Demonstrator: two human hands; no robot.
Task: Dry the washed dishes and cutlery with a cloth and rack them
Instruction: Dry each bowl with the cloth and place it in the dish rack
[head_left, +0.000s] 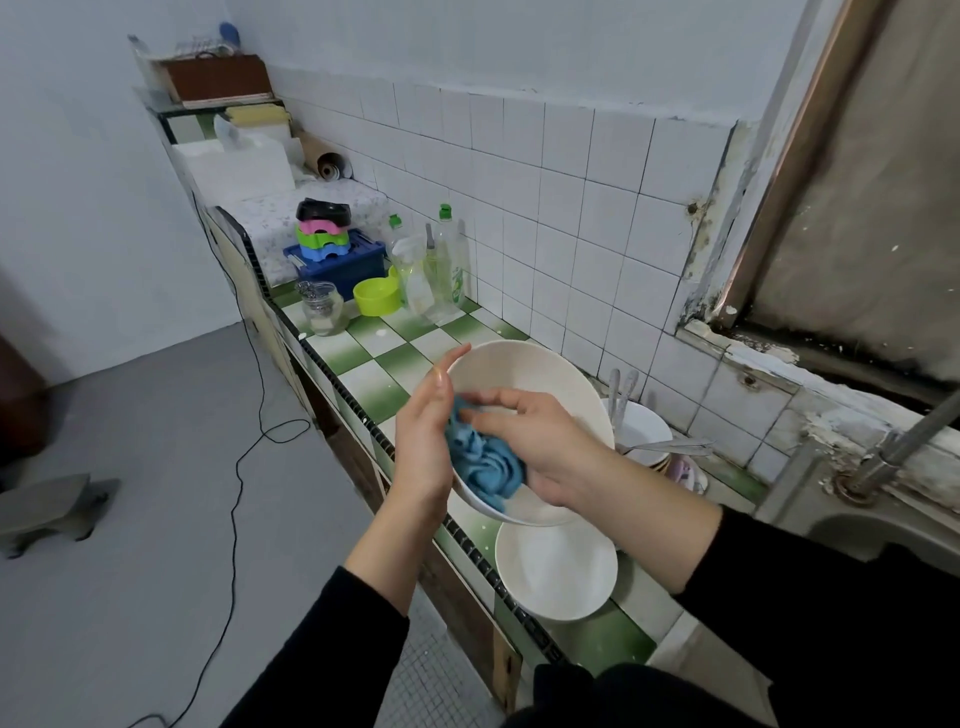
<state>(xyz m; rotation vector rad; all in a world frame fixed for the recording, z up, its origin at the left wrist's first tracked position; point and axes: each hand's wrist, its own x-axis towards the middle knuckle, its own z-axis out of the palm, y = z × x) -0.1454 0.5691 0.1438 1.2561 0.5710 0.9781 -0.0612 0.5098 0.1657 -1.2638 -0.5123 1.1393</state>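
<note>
Floor, far left: black cable lying loose; counter, green-and-white checked tiles, runs along the tiled wall. On its far end: glass jar; blue crate with coloured plastic pieces stacked in it; lime-green bowl; clear bottles against the wall. Left hand: fingers straight, palm flat against the outer rim of the white bowl, propping it tilted above the counter edge; no curl round it. Blue cloth bunched inside the bowl, low side; right hand grips it, fingers bent over the bunch, pressing it on the inner wall. Second white bowl on the counter directly below; stacked dishes with spoons just behind; tap far right.
</note>
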